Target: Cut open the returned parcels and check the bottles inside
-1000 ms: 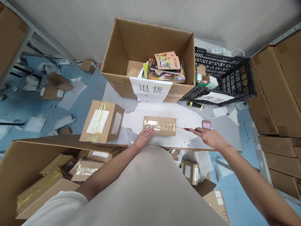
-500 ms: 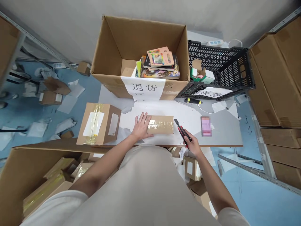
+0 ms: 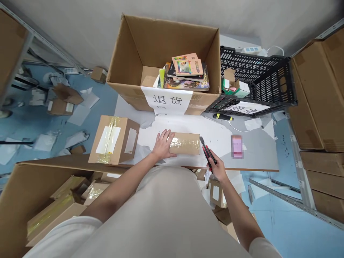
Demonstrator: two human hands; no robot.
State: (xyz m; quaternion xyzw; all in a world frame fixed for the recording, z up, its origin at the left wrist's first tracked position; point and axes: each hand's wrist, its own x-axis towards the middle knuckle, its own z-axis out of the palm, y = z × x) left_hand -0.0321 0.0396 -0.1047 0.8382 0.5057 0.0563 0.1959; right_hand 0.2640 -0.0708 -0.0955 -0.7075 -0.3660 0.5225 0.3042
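A small oblong cardboard box (image 3: 186, 144) with shiny clear tape along its top lies on the white table. My left hand (image 3: 162, 145) grips its left end, thumb along the near side and fingers over the far corner. In my right hand (image 3: 216, 165) is a black and red utility knife (image 3: 206, 152), fingers wrapped round its handle. The knife's tip points up and left, beside the box's right end; I cannot tell whether it touches. Left of my left hand stands a larger taped carton (image 3: 122, 141) with white labels.
Behind the table space, an open carton (image 3: 129, 93) holds several books (image 3: 188, 70). Beside it is a black plastic crate (image 3: 271, 77) with a small green-and-white box. A black-and-yellow tool (image 3: 223, 117) and a blurred pink item (image 3: 237, 147) lie at right. Parcels fill a big box (image 3: 16, 200) below left.
The knife in my right hand has come slightly closer to the small box's right end, its handle drawn in leftward. My left hand keeps its place on the box. The view has shifted a little.
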